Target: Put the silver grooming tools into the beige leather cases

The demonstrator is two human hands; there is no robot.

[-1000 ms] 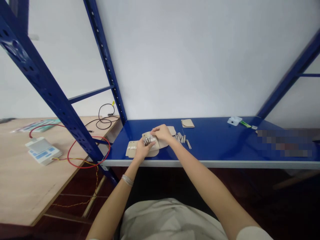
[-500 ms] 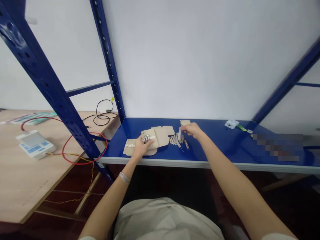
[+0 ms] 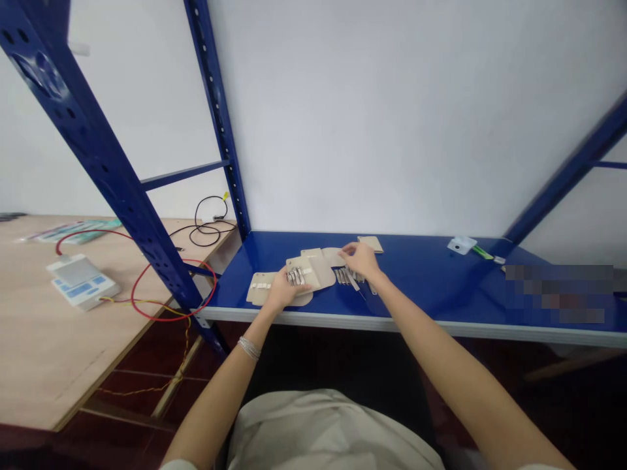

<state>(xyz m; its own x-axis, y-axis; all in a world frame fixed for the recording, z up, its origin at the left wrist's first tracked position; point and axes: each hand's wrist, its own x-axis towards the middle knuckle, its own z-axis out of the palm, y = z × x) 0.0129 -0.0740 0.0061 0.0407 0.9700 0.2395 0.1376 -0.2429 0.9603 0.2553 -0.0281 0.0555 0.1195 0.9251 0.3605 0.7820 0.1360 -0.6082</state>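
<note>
On the blue shelf (image 3: 421, 287) lies an opened tan case (image 3: 313, 271) with several small metal tools strapped into it. My left hand (image 3: 280, 292) presses on the case's near edge, fingers closed over it beside the row of tools. My right hand (image 3: 360, 260) hovers over a loose cluster of metal tools (image 3: 349, 277) to the right of the case, fingers curled together in a pinch; whether a tool is in them is hidden. A second flat tan flap (image 3: 258, 289) lies to the left, and another tan piece (image 3: 371, 243) sits behind my right hand.
Blue rack uprights (image 3: 112, 176) frame the shelf. A wooden table at left holds a white-and-blue scale (image 3: 81, 281), red wire (image 3: 161, 294) and black cable (image 3: 208, 225). A small white device (image 3: 460, 245) with a green item sits at the shelf's back right.
My right hand left the case, reached right to the loose metal tools, then drew back a little toward the case. My left hand stayed on the case.
</note>
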